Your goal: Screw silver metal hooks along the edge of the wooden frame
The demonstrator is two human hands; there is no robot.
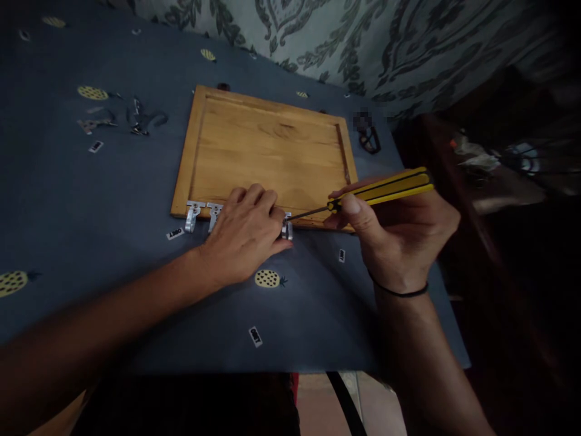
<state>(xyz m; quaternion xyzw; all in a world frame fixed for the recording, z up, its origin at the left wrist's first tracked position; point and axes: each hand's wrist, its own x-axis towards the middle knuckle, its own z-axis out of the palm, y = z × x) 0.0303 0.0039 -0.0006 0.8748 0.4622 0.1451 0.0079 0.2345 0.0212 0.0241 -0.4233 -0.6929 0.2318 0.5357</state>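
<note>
A framed wooden board point(272, 145) lies on the blue patterned tablecloth. Along its near edge sits a row of silver metal hooks point(191, 217). My left hand point(249, 230) lies over that edge with its fingers curled, the thumb and forefinger closed about the rightmost metal hook point(287, 229). The hand hides part of the row. In my right hand point(399, 230) is a screwdriver point(384, 188) with a yellow and black handle, gripped by closed fingers. Its thin shaft slants left and down, and the tip meets the rightmost hook by my left hand; the screw itself cannot be made out.
Dark metal tools point(140, 118), perhaps pliers, lie on the tablecloth point(113, 200) left of the board. Black-handled scissors point(370, 140) lie at its right. A patterned curtain point(318, 36) hangs behind. Past the table's right edge, cluttered items point(481, 154) stand in shadow.
</note>
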